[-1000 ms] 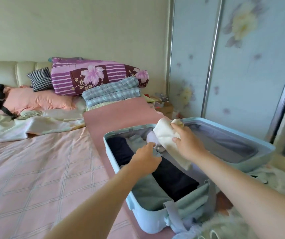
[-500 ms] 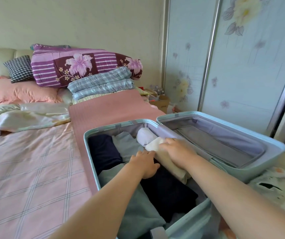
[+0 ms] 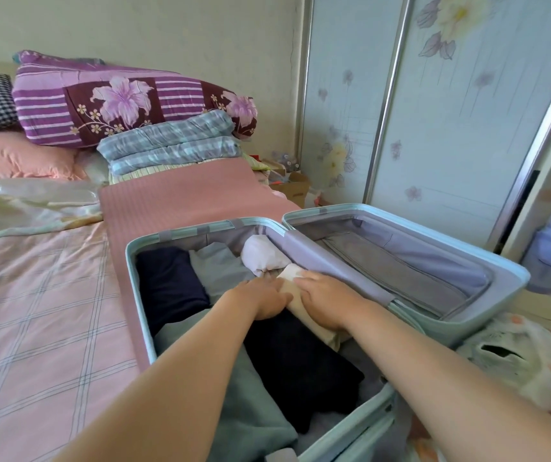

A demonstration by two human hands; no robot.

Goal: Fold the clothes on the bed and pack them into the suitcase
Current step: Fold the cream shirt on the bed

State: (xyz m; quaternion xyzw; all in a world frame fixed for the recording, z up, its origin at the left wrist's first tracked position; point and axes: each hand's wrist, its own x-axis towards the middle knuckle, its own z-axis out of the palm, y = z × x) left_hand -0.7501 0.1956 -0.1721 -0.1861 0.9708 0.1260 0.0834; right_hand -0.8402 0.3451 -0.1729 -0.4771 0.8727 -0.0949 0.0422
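left hand (image 3: 260,300) and right hand (image 3: 327,301) are pressing flat, fingers nearly straight, on the cream roll (image 3: 292,274) lying eleven-to-five o'clock in the suitcase (image 3: 133,285).

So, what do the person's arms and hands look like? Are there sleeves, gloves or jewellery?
Both arms are bare as far as the picture shows, and no sleeve reaches into view. The left hand and the right hand wear no gloves. I see no watch, bracelet or ring on the parts that show.
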